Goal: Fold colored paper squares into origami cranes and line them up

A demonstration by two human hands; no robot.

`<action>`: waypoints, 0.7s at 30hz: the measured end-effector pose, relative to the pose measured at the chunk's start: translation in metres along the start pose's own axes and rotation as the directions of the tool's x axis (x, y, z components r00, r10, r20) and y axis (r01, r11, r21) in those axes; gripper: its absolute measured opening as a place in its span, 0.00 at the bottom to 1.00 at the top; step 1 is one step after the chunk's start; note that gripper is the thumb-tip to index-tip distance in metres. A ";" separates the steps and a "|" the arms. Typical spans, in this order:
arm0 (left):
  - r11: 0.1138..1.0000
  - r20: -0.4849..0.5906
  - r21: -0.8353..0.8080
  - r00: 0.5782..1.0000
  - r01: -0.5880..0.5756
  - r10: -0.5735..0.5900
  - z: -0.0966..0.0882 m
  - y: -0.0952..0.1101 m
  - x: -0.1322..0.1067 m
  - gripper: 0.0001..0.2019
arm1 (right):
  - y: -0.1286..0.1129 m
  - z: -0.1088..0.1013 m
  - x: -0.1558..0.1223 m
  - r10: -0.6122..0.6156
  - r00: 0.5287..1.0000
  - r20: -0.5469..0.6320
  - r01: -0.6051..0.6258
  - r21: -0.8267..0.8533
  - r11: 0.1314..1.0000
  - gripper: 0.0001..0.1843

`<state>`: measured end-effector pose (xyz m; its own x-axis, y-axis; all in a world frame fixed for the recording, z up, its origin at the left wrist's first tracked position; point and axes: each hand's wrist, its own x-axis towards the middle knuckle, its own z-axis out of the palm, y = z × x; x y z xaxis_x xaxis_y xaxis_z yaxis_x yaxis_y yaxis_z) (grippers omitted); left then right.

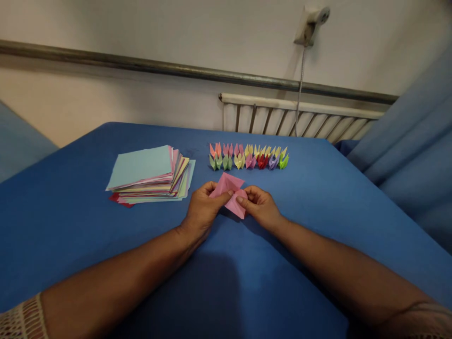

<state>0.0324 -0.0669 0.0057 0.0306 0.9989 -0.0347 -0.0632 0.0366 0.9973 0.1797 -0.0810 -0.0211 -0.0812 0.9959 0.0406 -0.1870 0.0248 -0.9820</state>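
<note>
A partly folded pink paper (231, 192) is held just above the blue tabletop (318, 202) at the middle of the view. My left hand (201, 209) pinches its left side with thumb and fingers closed. My right hand (260, 206) pinches its right side the same way. Both forearms reach in from the bottom corners. Just beyond the hands stand two rows of small folded paper pieces (249, 157) in pink, yellow, green, red and purple.
A stack of coloured square paper sheets (150, 175) with a light blue one on top lies to the left. Behind the table are a wall, a grey rail (176, 70) and a white radiator (300, 115). Blue fabric (413, 146) hangs at the right.
</note>
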 end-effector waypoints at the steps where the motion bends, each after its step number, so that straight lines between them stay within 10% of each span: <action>1: 1.000 0.012 0.009 1.000 0.009 -0.009 0.000 -0.001 -0.001 0.16 | 0.002 0.000 0.001 -0.012 1.000 -0.016 0.012 -0.009 1.000 0.19; 11: 0.974 0.130 0.226 0.991 -0.001 -0.029 0.000 0.002 -0.001 0.14 | -0.003 -0.008 -0.005 -0.220 0.974 -0.050 0.180 -0.418 0.891 0.06; 21: 0.938 0.077 0.336 0.995 -0.082 0.060 -0.002 0.000 -0.003 0.07 | -0.001 -0.008 -0.008 -0.224 0.973 -0.062 0.171 -0.463 0.869 0.06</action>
<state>0.0305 -0.0701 0.0056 0.1032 0.9942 0.0300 0.2730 -0.0573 0.9603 0.1881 -0.0878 -0.0224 0.0235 0.9684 0.2483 0.2773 0.2323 -0.9323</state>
